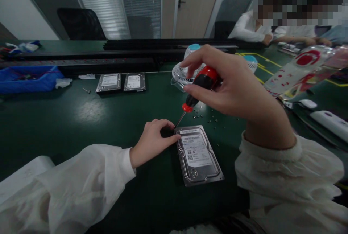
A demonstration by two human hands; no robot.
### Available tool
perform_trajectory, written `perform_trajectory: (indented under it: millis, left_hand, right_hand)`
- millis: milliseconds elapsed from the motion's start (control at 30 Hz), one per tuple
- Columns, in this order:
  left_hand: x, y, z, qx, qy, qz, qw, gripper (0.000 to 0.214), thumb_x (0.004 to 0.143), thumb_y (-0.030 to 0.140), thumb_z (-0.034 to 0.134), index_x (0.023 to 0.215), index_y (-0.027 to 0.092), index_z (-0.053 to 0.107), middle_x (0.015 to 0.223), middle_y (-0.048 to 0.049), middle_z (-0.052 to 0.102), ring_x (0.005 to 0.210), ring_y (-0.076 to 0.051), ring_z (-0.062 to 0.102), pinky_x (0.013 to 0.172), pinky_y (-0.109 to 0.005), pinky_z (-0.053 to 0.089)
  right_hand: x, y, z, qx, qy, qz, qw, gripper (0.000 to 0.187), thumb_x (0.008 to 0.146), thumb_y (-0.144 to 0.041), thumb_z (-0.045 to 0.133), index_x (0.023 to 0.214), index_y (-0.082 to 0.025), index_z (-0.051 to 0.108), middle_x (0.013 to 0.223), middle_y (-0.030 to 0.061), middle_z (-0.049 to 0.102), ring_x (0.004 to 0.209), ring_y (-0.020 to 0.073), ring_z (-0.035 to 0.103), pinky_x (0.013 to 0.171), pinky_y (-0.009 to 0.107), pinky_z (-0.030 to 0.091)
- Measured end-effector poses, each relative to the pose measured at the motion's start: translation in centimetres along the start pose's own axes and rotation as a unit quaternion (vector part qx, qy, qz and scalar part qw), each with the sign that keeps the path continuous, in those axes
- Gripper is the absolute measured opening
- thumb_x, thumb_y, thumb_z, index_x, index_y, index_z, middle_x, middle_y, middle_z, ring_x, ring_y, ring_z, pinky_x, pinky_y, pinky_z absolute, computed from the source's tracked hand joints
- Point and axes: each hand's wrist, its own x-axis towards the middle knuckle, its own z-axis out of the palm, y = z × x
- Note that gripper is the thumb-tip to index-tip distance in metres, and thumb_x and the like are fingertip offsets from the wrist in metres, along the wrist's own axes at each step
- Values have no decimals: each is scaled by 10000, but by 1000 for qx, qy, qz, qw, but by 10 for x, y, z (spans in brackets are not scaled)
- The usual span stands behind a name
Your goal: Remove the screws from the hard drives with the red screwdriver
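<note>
A silver hard drive (199,156) with a white label lies flat on the green table in front of me. My left hand (153,139) grips its upper left corner, thumb on the top edge and fingers curled at the far side. In my right hand (225,81) is a screwdriver (200,86) with a red and black handle, held at a slant. Its tip meets the drive's upper left corner, close to my left fingertips; the screw there is too small to make out. Several tiny screws (199,116) lie scattered just beyond the drive.
Two more hard drives (109,82) lie side by side farther back. At the far left stands a blue bin (29,78). A small white fan (179,72) is behind my right hand, and a clear bottle (299,69) is at the right. Other people sit at the back right.
</note>
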Motion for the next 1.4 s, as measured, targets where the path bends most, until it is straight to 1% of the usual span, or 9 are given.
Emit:
perform_trajectory:
  millis: [133,333,500,700,800,900,1100,1233,1400]
  left_hand:
    - [0,2,-1,2,-6,0,1000,230,872,422,802,1003,247,729,997,-14,744,955,-260,656,888,-453,466]
    - [0,1,-1,1,-4,2,1000,237,872,441,799,997,251,732,988,-16,744,948,-259,657,885,-451,476]
    - [0,0,-1,-5,-5,5,1000,241,876,446,793,1001,250,731,993,-15,744,947,-256,654,892,-453,475]
    - [0,0,0,4,4,6,1000,223,868,429,801,975,247,728,976,-15,744,936,-255,659,882,-445,479]
    - [0,-1,0,4,3,3,1000,237,869,445,798,986,250,730,990,-18,745,951,-259,659,892,-451,480]
    - [0,-1,0,3,-2,2,1000,246,869,456,797,996,256,732,993,-14,743,948,-258,657,896,-455,479]
    - [0,0,0,12,4,3,1000,230,871,434,797,985,246,728,982,-14,741,936,-257,655,895,-456,469]
    - [0,-1,0,4,-3,7,1000,252,879,463,784,1008,253,730,1004,-18,742,943,-257,653,881,-453,476]
    - [0,-1,-1,4,-2,3,1000,240,874,437,794,996,241,727,987,-18,736,944,-258,653,877,-452,476]
  right_hand:
    - [1,-1,-2,9,-23,-30,999,440,777,-189,599,1213,-131,595,1198,110,648,1025,201,626,929,371,504]
    - [0,-2,-3,-1,-3,3,1000,287,895,-332,633,1146,-199,593,1108,60,676,952,179,634,904,367,522]
    - [-1,0,-6,13,-23,-37,999,419,775,-212,626,1188,-199,559,1219,60,641,964,155,596,894,331,503]
    - [0,-1,0,4,-23,4,1000,292,929,-343,610,1163,-168,602,1133,61,667,908,135,599,875,324,512]
    - [0,0,1,7,-12,1,1000,243,900,-282,615,1118,-175,627,1058,48,678,850,131,596,827,322,512]
    - [-1,0,-1,27,-33,-19,999,307,856,-218,591,1157,-165,622,1095,66,688,932,165,636,837,347,503]
    - [0,0,0,25,-4,-8,1000,203,931,-298,620,1092,-187,673,1045,52,717,934,161,662,850,329,503]
    - [1,0,-1,21,-24,-31,999,317,839,-175,586,1149,-167,652,1104,68,679,978,169,625,887,336,493]
    - [1,0,0,9,-16,-18,1000,260,935,-306,587,1134,-157,664,1048,60,676,861,137,584,880,335,497]
